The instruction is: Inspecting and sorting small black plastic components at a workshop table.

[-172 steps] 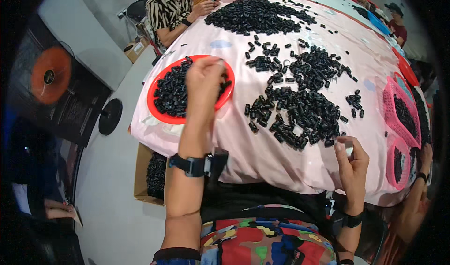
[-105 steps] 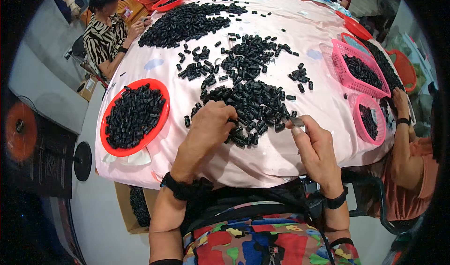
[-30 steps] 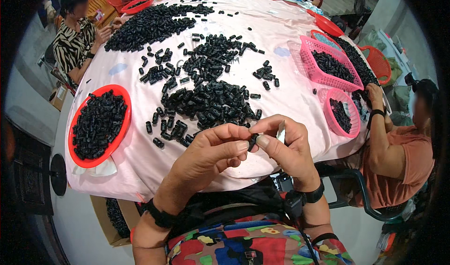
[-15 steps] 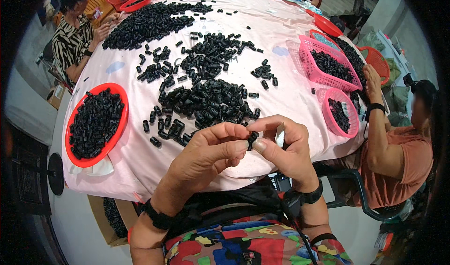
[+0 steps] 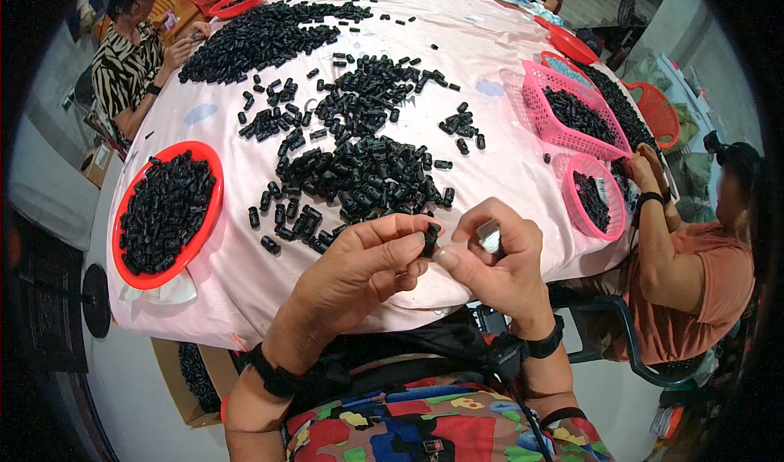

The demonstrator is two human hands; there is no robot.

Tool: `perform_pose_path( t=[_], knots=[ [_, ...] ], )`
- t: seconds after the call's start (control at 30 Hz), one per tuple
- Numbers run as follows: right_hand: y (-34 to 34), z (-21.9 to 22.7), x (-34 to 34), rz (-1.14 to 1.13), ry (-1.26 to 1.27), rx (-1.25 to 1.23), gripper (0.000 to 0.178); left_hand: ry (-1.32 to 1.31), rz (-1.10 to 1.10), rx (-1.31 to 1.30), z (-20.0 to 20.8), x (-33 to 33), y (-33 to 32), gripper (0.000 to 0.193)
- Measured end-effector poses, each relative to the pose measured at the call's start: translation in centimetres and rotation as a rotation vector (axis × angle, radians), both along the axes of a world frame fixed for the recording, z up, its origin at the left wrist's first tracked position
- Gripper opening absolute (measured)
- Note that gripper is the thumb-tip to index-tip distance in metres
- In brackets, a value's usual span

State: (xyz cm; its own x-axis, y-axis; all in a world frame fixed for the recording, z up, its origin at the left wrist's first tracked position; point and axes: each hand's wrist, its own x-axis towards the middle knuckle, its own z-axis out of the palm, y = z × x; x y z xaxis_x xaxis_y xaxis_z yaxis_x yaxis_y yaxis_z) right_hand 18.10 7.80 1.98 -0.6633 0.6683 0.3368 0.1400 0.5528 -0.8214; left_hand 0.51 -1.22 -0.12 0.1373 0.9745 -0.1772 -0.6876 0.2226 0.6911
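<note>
Above the near edge of the table, my left hand (image 5: pixel 359 266) pinches a small black plastic cord lock (image 5: pixel 430 240) between thumb and fingers. Close beside it on the right is my right hand (image 5: pixel 506 262), its fingers curled and its thumb tip near the cord lock. A small silvery-white piece (image 5: pixel 489 238) shows among those curled fingers; its kind is unclear. Just beyond my hands lies a loose heap of similar black cord locks (image 5: pixel 359 172). To the left, a red round basin (image 5: pixel 216 205) is filled with more black pieces.
A pink rectangular basket (image 5: pixel 535 119) and a pink round basket (image 5: pixel 569 221) hold black parts at the right. Another dark heap (image 5: pixel 253 45) lies at the far left. One co-worker (image 5: pixel 686 266) sits at the right, another (image 5: pixel 126 78) at the far left. A cardboard box (image 5: pixel 175 380) stands below.
My right hand has drawn slightly away from the cord lock, and its thumb and fingers have parted from it. The cord lock stays in my left hand, now more upright.
</note>
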Motion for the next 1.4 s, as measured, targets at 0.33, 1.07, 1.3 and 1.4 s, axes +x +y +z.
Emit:
perform_pose_path(
  t=[0.33,1.07,1.3,1.4],
  knots=[
    [0.11,-0.37,-0.72,0.016,-0.091,0.267,0.041,-0.097,-0.031,0.046,-0.68,-0.12,0.33,0.03],
    [0.43,-0.96,-0.65,0.006,-0.117,0.446,0.041,-0.097,-0.034,-0.006,-0.7,0.24,0.3,0.027],
    [0.48,-1.09,-0.62,-0.01,-0.132,0.484,0.042,-0.068,-0.035,-0.021,-0.44,0.3,0.28,0.029],
    [0.48,-1.07,-0.65,-0.013,-0.153,0.493,0.043,-0.07,-0.037,-0.012,-0.7,0.27,0.29,0.029]
  ],
)
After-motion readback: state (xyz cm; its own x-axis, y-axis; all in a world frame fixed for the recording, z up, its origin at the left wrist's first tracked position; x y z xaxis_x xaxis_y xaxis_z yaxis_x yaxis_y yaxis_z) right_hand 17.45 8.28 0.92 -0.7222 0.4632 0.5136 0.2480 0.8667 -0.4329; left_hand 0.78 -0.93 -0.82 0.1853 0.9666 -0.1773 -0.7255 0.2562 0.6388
